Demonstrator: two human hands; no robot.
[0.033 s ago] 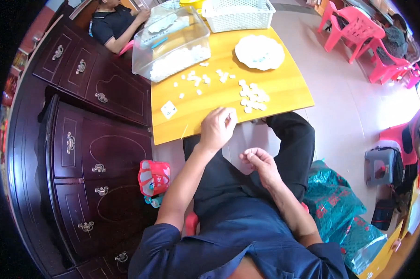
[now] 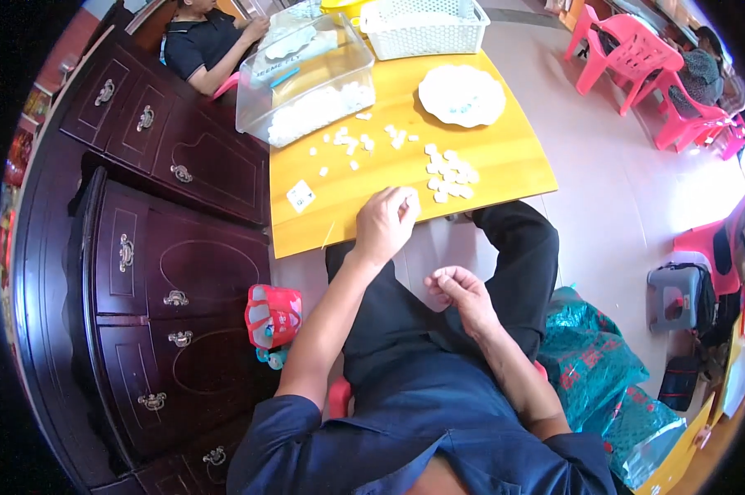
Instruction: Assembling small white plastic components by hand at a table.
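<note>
Sorting small white pieces at a yellow table (image 2: 504, 157)
Left hand (image 2: 383, 224) is curling loosely at the table edge near the white pieces (image 2: 449, 172); right hand (image 2: 459, 293) is pinching something tiny over the lap

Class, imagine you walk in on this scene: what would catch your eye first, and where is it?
First the bright yellow table, strewn with small white pieces beside a white plate and a clear plastic tub at its far end. Next the left hand at the table's near edge, and the right hand over the lap.
</note>
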